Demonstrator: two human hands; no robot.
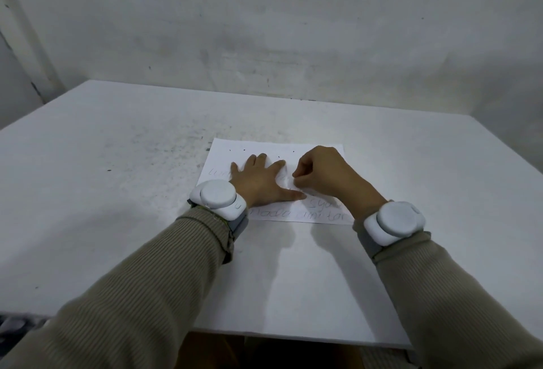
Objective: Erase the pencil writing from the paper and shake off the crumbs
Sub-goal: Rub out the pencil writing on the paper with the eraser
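we pinned the light, crease-prone paper with our flat, spread left hand, close beside our right hand, curled round something small, probably an eraser.

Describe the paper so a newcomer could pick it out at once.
Start at the white table; the left hand lies flat just past its middle. Under it is the paper, a white sheet, the only thing bearing grey pencil writing.
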